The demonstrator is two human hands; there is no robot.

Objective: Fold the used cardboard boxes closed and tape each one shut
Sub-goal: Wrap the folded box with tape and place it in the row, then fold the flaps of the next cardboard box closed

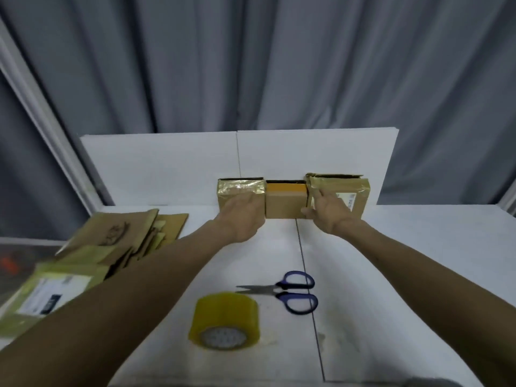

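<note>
Three cardboard boxes stand side by side against the white back panel: a left box (240, 188) with shiny tape, a smaller middle box (284, 202) with an orange top strip, and a right box (354, 191) with a shipping label. My left hand (244, 216) lies flat against the front of the left box. My right hand (326, 212) presses straight fingers on the right box's front, its thumb touching the middle box. A roll of yellowish tape (224, 321) and blue-handled scissors (287, 291) lie on the table near me.
A pile of flattened cardboard boxes (122, 241) and a labelled flat box (53, 294) sit at the left of the white table (391, 275). The white upright panel (167, 169) closes the back. Grey curtains hang behind.
</note>
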